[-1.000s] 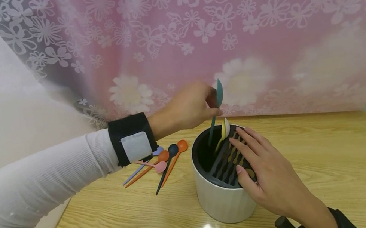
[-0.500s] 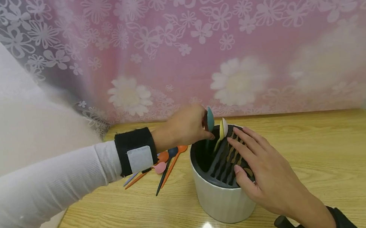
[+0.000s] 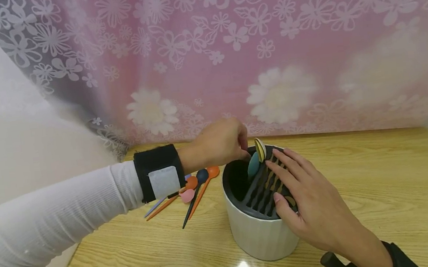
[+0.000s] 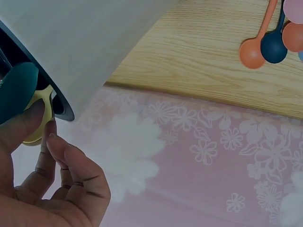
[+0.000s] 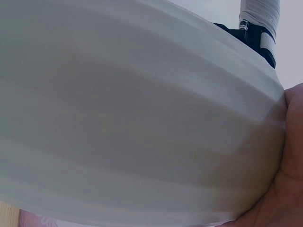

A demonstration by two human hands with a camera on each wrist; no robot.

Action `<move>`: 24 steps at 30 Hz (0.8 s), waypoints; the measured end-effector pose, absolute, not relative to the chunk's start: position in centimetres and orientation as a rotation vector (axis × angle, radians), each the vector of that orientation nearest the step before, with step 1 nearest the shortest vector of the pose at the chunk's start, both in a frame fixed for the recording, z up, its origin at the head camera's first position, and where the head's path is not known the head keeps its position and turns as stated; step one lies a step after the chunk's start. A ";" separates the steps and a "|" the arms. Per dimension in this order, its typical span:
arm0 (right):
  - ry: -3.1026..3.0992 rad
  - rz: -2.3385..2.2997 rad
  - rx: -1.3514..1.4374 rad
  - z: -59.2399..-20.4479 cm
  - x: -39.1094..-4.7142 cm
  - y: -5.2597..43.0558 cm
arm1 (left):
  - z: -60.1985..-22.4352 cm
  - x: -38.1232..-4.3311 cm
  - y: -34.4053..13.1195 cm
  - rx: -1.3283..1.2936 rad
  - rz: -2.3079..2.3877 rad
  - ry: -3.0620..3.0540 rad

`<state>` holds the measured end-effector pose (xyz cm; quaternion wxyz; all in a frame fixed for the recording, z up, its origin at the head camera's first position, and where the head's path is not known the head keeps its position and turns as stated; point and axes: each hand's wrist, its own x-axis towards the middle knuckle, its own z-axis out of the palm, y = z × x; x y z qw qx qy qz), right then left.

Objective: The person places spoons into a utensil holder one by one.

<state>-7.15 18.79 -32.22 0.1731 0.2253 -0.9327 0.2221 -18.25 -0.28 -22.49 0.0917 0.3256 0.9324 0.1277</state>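
Note:
A white ribbed utensil holder with a dark slotted insert stands on the table. In its open compartment a teal spoon leans low against the divider. Behind it, a yellow spoon and a white spoon lean close together, bowls up. My left hand is at the far rim. In the left wrist view its thumb and index finger pinch the yellow spoon near its neck, beside the teal bowl. My right hand rests over the slots, fingers extended, palm against the holder's side.
Left of the holder lies a loose pile of spoons: orange, dark blue, pink and lilac, partly hidden by my left wrist strap. A pink floral curtain hangs behind the wooden table.
My left hand lowered the teal spoon into the holder and let it go; the spoon now leans lower, towards the slots. The hand has moved onto the yellow spoon. My right hand has stayed put.

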 end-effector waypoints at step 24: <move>-2.631 0.636 0.654 -32.3 -7.3 18.7 | -32.5 -21.7 -14.3 0.905 -0.127 2.713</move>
